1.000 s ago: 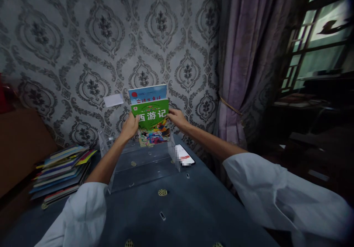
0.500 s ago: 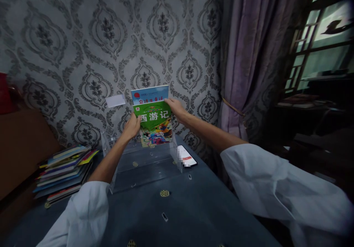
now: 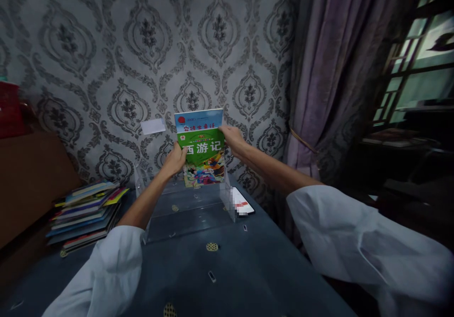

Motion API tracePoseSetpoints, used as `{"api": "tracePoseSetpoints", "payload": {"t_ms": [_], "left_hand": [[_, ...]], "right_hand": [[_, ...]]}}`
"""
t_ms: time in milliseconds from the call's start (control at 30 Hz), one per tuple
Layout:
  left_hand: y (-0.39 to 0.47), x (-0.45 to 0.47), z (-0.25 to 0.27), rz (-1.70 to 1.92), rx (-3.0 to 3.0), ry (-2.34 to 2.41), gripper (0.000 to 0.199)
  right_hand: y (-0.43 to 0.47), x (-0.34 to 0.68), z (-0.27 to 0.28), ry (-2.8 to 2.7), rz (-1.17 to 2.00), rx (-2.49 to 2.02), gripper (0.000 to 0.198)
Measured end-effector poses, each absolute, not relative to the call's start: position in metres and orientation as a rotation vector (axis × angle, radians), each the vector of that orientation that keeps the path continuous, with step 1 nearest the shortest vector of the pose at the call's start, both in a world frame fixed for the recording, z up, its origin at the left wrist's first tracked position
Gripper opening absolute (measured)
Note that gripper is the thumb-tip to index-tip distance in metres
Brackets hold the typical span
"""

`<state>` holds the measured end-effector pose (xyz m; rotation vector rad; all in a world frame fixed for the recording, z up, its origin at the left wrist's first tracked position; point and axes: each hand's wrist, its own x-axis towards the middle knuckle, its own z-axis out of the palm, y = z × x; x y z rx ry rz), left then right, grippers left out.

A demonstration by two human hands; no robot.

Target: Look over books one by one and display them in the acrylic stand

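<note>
Above the rack, head view: green book held up in both my hands, cover toward me, nearly upright with a slight lean to one side. Left fingers closed on its left edge, a little below the top corner, thumb on the front cover. Right fingers closed at its upper right corner; the far side of this grip is hidden. Blue book directly behind, its top strip showing over the green one; cannot tell whether my fingers have hold of it too, nor where its lower edge rests.

Rack is clear plastic, stepped, standing on the dark tabletop. Lower edge of the green book appears over the rack's rear part; contact with the plastic cannot be made out. White label to the left of the blue book, at about the height of its title; what supports it is unclear.

Phone lies face up just beside the rack's right side panel, screen lit, partly pixelated. Stack of thin books lies left of the rack, edges uneven, beside a brown box. Red container on top of the box. Patterned wall behind; purple curtain to the right.
</note>
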<state>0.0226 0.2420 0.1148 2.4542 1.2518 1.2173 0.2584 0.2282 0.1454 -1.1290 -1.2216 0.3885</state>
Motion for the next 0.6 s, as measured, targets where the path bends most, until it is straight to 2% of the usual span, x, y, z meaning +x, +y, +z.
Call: {"api": "tracePoseSetpoints", "payload": {"t_ms": [400, 600], "left_hand": [[0.2445, 0.0185, 0.1141, 1.208, 2.479, 1.161, 0.045], [0.2484, 0.0144, 0.1156, 1.209, 2.476, 1.13, 0.044]], "right_hand": [[0.2258, 0.2555, 0.15, -1.09, 0.505, -1.104, 0.013], [0.2202, 0.2549, 0.147, -1.078, 0.562, -1.08, 0.019]]}}
